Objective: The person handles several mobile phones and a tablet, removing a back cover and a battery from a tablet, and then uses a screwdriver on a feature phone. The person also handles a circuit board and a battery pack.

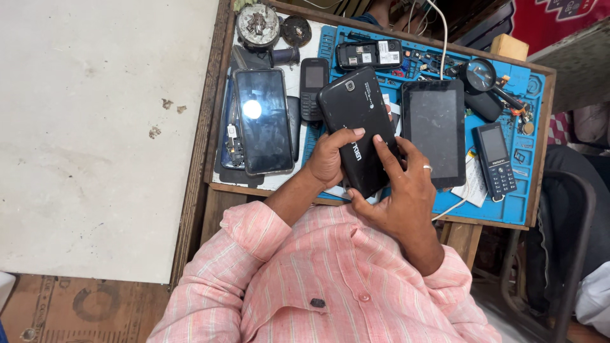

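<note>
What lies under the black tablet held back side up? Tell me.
Under the black tablet, gripped by the left hand and right hand, show the blue repair mat and white paper edges. Whatever lies directly beneath its middle is covered.

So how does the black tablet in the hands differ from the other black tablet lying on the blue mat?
The held tablet shows its back, with a camera lens; the flat tablet lies screen up. The held one is tilted, gripped by the left hand and right hand; the flat one rests untouched on the blue mat. Both are black and similar in size.
</note>
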